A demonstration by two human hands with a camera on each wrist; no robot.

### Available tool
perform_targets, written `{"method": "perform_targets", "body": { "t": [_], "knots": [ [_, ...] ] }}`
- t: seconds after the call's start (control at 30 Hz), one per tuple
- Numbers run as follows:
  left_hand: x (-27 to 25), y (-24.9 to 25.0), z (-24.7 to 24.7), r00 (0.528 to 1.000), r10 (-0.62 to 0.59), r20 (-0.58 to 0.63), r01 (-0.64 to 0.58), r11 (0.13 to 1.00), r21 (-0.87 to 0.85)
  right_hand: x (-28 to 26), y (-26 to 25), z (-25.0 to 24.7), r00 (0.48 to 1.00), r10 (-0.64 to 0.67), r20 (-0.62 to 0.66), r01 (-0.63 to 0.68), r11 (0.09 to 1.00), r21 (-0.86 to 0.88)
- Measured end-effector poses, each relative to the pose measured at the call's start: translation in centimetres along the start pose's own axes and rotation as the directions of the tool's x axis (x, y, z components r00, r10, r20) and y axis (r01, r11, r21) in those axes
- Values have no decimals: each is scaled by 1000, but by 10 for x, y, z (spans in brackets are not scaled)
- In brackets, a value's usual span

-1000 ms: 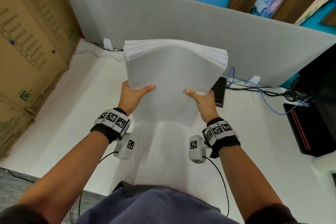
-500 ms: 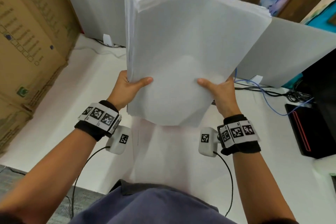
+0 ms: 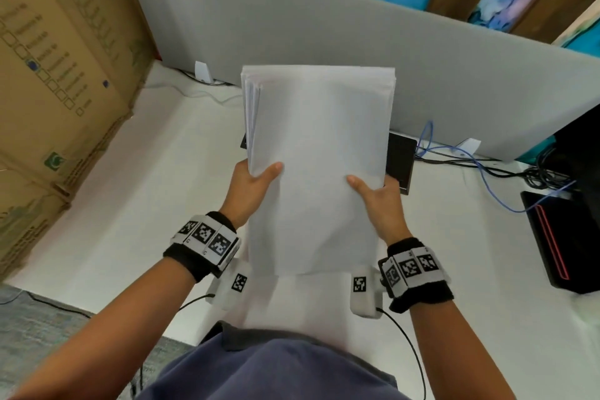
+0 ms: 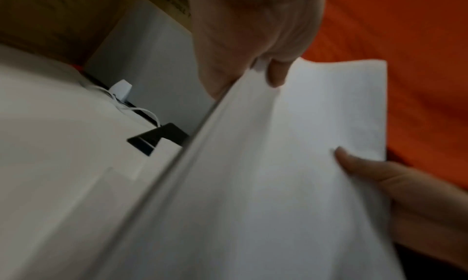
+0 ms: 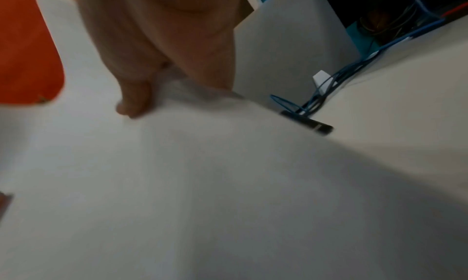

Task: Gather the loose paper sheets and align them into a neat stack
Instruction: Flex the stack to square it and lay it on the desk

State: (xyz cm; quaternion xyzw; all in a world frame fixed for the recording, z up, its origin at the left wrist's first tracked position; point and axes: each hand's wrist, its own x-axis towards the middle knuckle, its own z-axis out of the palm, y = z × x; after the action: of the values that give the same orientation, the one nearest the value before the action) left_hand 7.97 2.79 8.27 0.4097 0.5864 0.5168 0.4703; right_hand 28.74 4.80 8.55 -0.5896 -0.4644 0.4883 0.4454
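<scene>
Both hands (image 3: 321, 201) round paper stack (image 3: 319, 153) — upright

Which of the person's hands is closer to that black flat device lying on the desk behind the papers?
Right. The right hand sits just beside the black device; the left hand grips the paper stack on its far side.

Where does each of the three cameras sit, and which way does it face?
Head: on the head, facing forward and down at the white paper stack over the white desk; both forearms, left hand, right hand.
Left wrist: at the left wrist, facing along the hand; thumb on the stack's face, the other hand's thumb too.
Right wrist: at the right wrist, facing along the thumb across the sheets.
Shared: stack, grey partition, flat black device.
</scene>
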Motion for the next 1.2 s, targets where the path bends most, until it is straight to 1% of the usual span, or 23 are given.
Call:
{"method": "perform_targets", "body": {
  "t": [0.07, 0.1, 0.17, 0.2, 0.23, 0.3, 0.33, 0.37, 0.4, 0.43, 0.5, 0.53, 0.57, 0.67, 0.73, 0.77, 0.83, 0.87, 0.97, 1.03, 1.07, 1.13, 1.2],
  "knots": [
    [-4, 2, 4, 996, -30, -85, 30, 1000, -3, 6, -8, -4, 1000, -30, 6, 31, 996, -89],
    [-7, 0, 6, 990, -89, -110, 88, 996, -17, 9, -9, -6, 1000, -17, 23, 20, 990, -139],
    [-13, -12, 10, 957, -268, -112, 264, 963, -46, 12, 1, -9, 995, 72, 62, -56, 970, -238],
    [-15, -21, 12, 927, -359, -108, 359, 933, -23, 13, 12, -9, 987, 144, 72, -118, 952, -283],
    [-18, -31, 15, 890, -439, -125, 450, 889, 80, 13, 24, -10, 973, 223, 67, -188, 922, -338],
    [-23, -53, 18, 811, -554, -189, 579, 712, 397, 8, 51, -10, 935, 354, 31, -305, 844, -442],
    [-26, -61, 21, 791, -576, -208, 593, 633, 498, 5, 64, -10, 921, 389, 7, -339, 812, -476],
    [-29, -66, 24, 782, -586, -213, 592, 591, 548, 2, 73, -10, 916, 400, -20, -355, 788, -503],
    [-30, -71, 28, 775, -595, -210, 594, 574, 564, -1, 81, -11, 915, 401, -48, -360, 754, -549],
    [-31, -74, 31, 769, -604, -208, 597, 563, 572, -3, 86, -11, 911, 405, -81, -362, 687, -630],
    [-32, -79, 34, 755, -621, -208, 603, 535, 592, -6, 94, -16, 901, 410, -141, -346, 487, -802],
    [-32, -80, 35, 755, -623, -205, 600, 529, 600, -6, 97, -18, 898, 415, -147, -335, 429, -839],
    [-31, -80, 36, 760, -620, -197, 592, 534, 604, -5, 98, -20, 892, 428, -144, -336, 417, -845],
    [-29, -80, 38, 775, -608, -173, 575, 564, 593, -1, 97, -25, 878, 461, -128, -354, 447, -822],
    [-27, -81, 37, 791, -594, -145, 559, 605, 567, 1, 98, -26, 891, 439, -111, -334, 470, -817],
    [-26, -83, 36, 813, -570, -118, 530, 642, 553, 3, 100, -26, 897, 432, -89, -330, 523, -786],
    [-24, -89, 32, 859, -508, -65, 456, 700, 549, 6, 103, -30, 909, 415, -47, -343, 676, -652],
    [-23, -91, 30, 873, -483, -69, 439, 717, 541, 6, 103, -31, 910, 414, -30, -347, 719, -602],
    [-21, -101, 22, 903, -416, -104, 408, 759, 508, 5, 101, -32, 901, 431, 56, -330, 762, -557],
    [-19, -109, 14, 914, -393, -101, 397, 812, 429, 5, 99, -29, 883, 446, 143, -336, 816, -471],
    [-18, -112, 9, 914, -394, -94, 400, 843, 359, 5, 97, -28, 888, 432, 160, -330, 839, -433],
    [-16, -113, 2, 912, -407, -44, 406, 885, 227, 6, 95, -26, 928, 359, 104, -287, 862, -417],
    [-15, -117, -3, 908, -419, 22, 412, 900, 144, 7, 94, -25, 930, 350, 111, -286, 879, -381]
  ]
}}
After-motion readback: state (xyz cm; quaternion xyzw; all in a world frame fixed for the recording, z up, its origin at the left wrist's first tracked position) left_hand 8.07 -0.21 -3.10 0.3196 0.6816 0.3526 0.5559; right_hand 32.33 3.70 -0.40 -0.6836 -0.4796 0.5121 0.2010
